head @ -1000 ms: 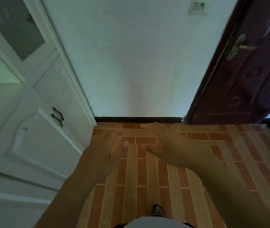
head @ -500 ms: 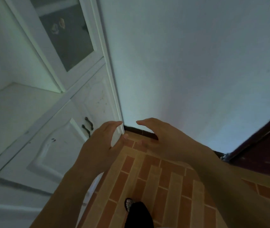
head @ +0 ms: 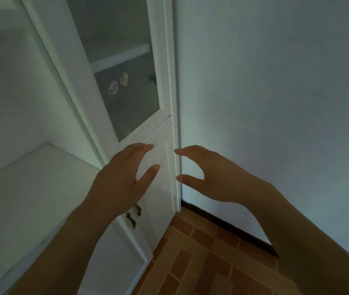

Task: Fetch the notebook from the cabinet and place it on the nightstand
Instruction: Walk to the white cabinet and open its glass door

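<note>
Both hands, left hand (head: pixel 120 177) and right hand (head: pixel 211 177), are held open and empty before the white cabinet (head: pixel 160 133).

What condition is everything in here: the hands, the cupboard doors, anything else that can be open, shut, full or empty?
Left hand: open, fingers curled, holding nothing.
Right hand: open, fingers curled, holding nothing.
White cabinet's frosted glass upper door: shut, two small stickers on it.
White lower cabinet doors with dark metal handles: shut.
Notebook: not in view.

open air between both empty hands, closed white cabinet (head: pixel 126 60) doors just ahead
</note>
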A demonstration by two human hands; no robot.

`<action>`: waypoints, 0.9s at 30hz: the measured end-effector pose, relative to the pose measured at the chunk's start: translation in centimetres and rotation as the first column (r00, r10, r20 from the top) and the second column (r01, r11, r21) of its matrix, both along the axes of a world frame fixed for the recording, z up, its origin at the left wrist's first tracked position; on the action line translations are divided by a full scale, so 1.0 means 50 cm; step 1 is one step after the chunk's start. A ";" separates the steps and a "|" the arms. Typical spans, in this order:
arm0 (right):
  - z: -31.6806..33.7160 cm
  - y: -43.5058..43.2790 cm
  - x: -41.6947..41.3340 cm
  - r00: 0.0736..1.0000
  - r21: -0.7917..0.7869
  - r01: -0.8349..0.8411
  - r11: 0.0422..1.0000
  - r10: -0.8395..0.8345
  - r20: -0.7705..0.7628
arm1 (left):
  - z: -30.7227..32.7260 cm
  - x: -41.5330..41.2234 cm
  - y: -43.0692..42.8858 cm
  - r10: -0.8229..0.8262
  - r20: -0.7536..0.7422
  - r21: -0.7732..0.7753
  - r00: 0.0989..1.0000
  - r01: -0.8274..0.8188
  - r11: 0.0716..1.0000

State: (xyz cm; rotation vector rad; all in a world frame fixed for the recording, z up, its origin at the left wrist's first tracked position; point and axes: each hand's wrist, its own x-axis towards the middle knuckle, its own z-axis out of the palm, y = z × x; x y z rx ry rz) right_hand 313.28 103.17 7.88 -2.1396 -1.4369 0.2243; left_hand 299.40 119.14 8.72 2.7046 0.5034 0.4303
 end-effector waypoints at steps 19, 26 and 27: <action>0.253 0.373 0.219 0.877 0.244 -0.467 0.850 0.408 0.255 | 0.238 0.105 0.180 0.288 0.249 0.367 0.925 -0.366 0.855; 0.354 0.423 0.232 0.802 0.372 -0.594 0.713 0.488 0.344 | 0.335 0.101 0.199 0.343 0.373 0.457 0.862 -0.493 0.741; 0.370 0.428 0.232 0.795 0.390 -0.604 0.696 0.492 0.354 | 0.351 0.100 0.201 0.344 0.394 0.462 0.852 -0.507 0.728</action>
